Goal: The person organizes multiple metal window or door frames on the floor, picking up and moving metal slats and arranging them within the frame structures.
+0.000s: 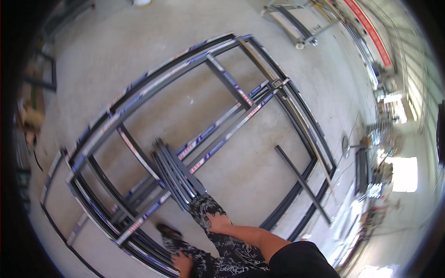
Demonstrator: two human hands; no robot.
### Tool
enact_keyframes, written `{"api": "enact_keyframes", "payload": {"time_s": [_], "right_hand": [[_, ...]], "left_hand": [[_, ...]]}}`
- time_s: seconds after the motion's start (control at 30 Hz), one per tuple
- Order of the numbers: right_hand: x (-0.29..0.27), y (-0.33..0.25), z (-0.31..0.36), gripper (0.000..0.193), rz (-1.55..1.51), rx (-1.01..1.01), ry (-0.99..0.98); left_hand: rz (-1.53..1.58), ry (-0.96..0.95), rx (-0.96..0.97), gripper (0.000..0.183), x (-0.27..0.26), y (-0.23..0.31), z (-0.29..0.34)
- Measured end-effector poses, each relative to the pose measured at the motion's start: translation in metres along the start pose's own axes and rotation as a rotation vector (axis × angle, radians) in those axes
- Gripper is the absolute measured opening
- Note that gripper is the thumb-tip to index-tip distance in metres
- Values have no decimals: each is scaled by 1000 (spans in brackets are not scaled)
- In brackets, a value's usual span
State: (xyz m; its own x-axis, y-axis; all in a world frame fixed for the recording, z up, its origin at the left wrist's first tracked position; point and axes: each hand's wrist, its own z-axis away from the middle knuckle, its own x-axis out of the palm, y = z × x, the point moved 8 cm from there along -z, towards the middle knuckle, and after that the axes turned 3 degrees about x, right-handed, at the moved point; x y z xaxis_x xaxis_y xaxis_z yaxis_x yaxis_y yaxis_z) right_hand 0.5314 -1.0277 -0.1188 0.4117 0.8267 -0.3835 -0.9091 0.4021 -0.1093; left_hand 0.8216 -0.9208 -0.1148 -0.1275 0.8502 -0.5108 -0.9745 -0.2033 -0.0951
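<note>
My right hand (219,223) rests on the patterned trouser leg (204,206) near the knee, fingers spread and holding nothing. Low in the view, my left hand (182,263) lies against the other trouser leg, its fingers stretched out. Just beyond my right knee, a bundle of dark metal bars (174,173) lies across a crossbar of a large metal frame (139,99). Strips of blue, white and red film cover many of the frame's bars. Near my left hand, several dark bars (148,248) run side by side along the frame's near left side.
One loose dark bar (303,185) lies across the frame's right side. A wheeled trolley (294,30) stands at the far right. Concrete floor (185,118) shows through the frame. Beyond the right side are racks, a red banner (371,30) and a bright window (404,174).
</note>
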Motion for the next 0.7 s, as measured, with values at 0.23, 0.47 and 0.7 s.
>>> {"api": "enact_keyframes", "payload": {"time_s": [0.23,0.47,0.7], "right_hand": [[36,38,31,41,-321,45,216],[175,154,127,44,-897,368,316],[353,195,192,37,-1095,707,201]], "left_hand": [[86,62,425,53,41,33,1],[-50,-148,977,48,6,37,-2],[-505,-426,1119,44,-15,102,59]]}}
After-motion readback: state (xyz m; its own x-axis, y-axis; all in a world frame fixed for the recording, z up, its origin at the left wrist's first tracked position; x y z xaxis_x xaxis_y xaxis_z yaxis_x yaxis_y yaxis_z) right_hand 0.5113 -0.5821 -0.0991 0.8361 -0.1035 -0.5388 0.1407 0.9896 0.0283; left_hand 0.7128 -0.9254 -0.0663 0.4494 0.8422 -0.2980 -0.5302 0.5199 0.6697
